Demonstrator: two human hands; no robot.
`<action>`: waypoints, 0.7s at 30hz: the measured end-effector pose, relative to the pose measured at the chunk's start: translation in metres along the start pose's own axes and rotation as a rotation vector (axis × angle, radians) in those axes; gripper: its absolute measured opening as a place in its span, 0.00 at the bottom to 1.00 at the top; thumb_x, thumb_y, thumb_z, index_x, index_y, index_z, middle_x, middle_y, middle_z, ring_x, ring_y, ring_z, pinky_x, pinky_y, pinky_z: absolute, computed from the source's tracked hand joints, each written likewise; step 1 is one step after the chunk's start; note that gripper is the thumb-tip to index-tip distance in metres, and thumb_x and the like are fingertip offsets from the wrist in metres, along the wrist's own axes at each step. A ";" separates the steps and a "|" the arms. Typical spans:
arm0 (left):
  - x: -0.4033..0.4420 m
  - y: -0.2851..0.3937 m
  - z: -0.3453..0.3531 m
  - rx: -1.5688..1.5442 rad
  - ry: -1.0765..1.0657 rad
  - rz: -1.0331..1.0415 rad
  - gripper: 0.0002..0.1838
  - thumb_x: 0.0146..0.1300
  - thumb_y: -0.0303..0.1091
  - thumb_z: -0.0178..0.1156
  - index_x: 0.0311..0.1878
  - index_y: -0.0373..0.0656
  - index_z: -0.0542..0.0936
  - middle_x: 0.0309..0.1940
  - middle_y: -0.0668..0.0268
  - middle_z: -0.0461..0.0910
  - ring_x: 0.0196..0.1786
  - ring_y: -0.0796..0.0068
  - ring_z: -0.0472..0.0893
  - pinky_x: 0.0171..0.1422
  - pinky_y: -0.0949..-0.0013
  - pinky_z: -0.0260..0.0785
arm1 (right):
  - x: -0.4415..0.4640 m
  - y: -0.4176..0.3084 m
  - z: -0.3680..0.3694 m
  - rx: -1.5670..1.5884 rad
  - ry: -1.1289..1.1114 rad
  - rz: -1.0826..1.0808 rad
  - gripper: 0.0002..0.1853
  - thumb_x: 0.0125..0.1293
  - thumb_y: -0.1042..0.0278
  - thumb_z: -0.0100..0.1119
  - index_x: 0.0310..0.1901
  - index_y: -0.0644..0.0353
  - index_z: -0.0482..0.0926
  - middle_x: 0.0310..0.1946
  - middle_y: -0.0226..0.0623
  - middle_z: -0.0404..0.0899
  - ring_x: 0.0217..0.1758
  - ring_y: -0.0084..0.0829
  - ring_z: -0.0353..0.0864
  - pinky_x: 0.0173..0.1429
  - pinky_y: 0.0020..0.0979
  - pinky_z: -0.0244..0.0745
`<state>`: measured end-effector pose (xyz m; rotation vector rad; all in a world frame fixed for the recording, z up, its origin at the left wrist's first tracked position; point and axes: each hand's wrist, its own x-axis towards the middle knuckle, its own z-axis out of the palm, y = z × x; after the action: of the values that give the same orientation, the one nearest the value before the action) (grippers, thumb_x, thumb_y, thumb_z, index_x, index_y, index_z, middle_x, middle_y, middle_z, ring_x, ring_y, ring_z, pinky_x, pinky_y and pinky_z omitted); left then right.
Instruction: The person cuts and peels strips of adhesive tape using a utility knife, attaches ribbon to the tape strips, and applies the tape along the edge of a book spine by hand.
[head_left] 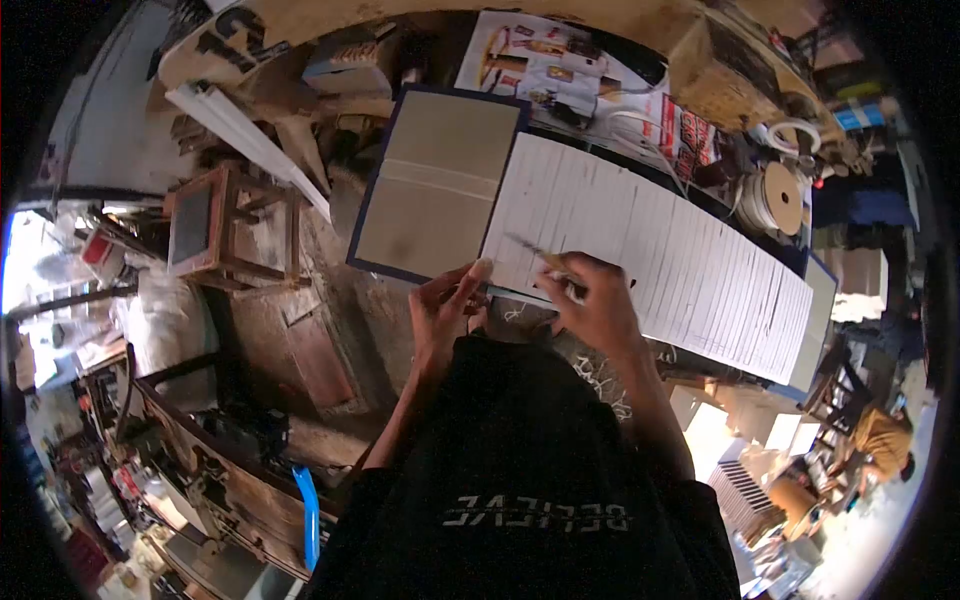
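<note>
1. Fanned white pages (650,255): spread just right of the grey cover (425,215).
2. Right hand (597,300): curled around a thin pointed tool (526,244), right of the cover.
3. Left hand (440,308): near the cover's lower right corner, thumb and fingers nearly together; hard to tell whether holding anything.

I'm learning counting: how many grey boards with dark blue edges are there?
2: one board just beyond the left hand, another board past the right end of the white pages. More may be hidden.
</note>
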<state>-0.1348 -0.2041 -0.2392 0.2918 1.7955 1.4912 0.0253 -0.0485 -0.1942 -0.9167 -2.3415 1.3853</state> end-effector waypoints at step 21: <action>-0.002 -0.053 -0.063 -0.279 -0.084 -0.216 0.17 0.70 0.41 0.64 0.49 0.34 0.85 0.39 0.63 0.87 0.40 0.77 0.84 0.43 0.72 0.76 | 0.014 -0.043 0.083 -0.617 0.031 -0.256 0.12 0.56 0.77 0.61 0.43 0.62 0.83 0.37 0.34 0.80 0.47 0.35 0.80 0.40 0.36 0.84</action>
<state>-0.1606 -0.2677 -0.2857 0.0197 1.4794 1.5265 -0.0447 -0.1113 -0.2009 -0.7236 -2.7899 0.5456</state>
